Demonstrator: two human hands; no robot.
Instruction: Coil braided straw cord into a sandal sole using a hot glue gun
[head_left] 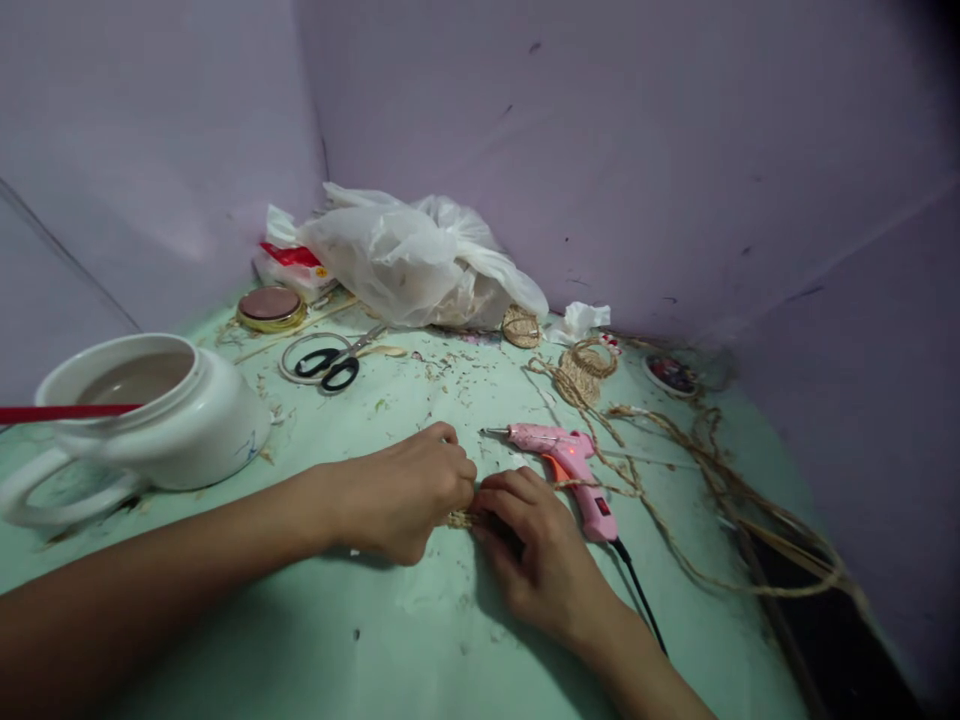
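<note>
My left hand (405,490) is closed, its fingers pinched low over the table at the left end of a small braided piece of straw-coloured rope (460,520). My right hand (532,550) curls its fingers over the right end of the same piece. Only a short stretch of the braid shows between the hands; the rest is hidden under the fingers. Just beyond my right hand lies a pink glue gun (562,450), its nozzle pointing left and an orange-red light glowing on its body. A strand of twine (667,540) crosses it from the right.
At the left stands a white mug-like pot (225,420) with a red stick (67,413) across its mouth. Black-handled scissors (337,365), a round tin (270,308) and a white plastic bag (420,260) lie farther back. A coiled rope piece (581,375) and a small dish (670,375) sit at the right.
</note>
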